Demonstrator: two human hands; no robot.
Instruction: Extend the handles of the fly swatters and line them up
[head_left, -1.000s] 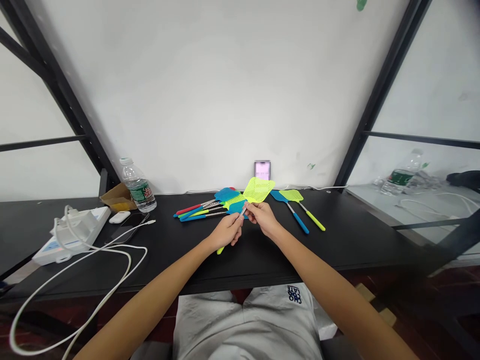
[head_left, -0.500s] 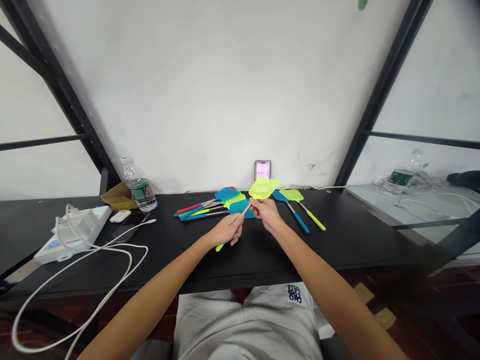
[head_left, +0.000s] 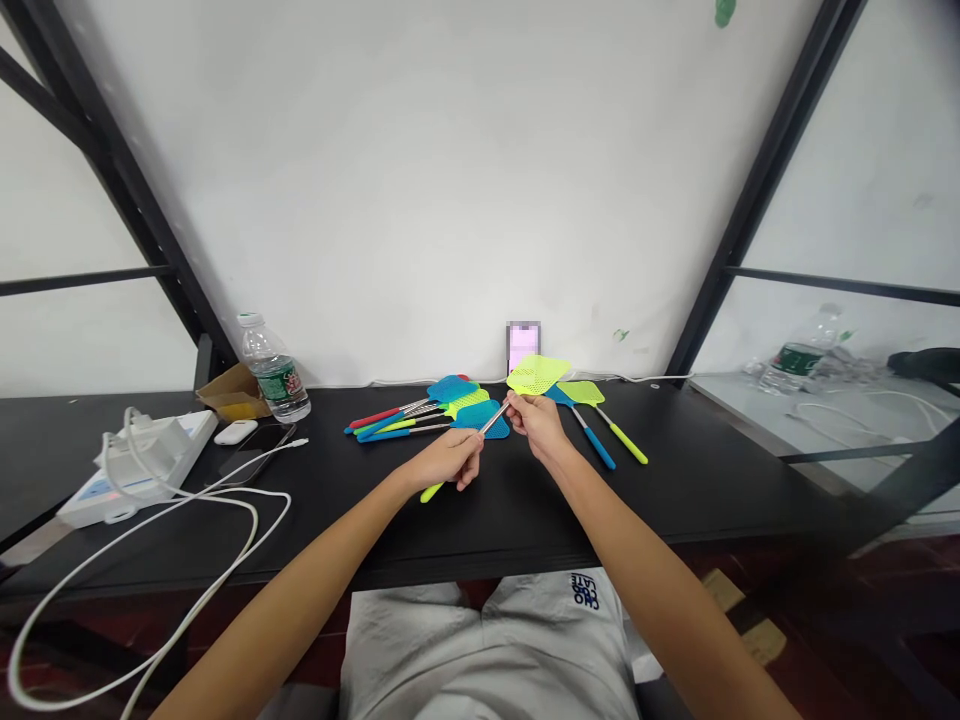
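Observation:
Both of my hands hold one yellow-green fly swatter (head_left: 537, 375) above the black table. My left hand (head_left: 448, 460) is closed round its handle end, and the yellow-green grip tip sticks out below. Close under the swatter's head, my right hand (head_left: 534, 418) pinches the metal rod. Several swatters lie in a pile to the left, among them a blue swatter (head_left: 448, 389) and one with a red handle (head_left: 379, 417). Right of my right hand lie a blue-handled swatter (head_left: 598, 445) and another yellow-green swatter (head_left: 628, 442), side by side.
A phone (head_left: 523, 345) leans on the wall behind the swatters. At left stand a water bottle (head_left: 281, 380), a cardboard box (head_left: 234, 393) and a white power strip (head_left: 142, 470). White cables (head_left: 255, 520) loop over the table's front edge. A dark phone (head_left: 259, 455) lies beside them.
My hands have moved slightly apart along the swatter, and more of its metal rod shows between them. Its head has shifted a little to the right.

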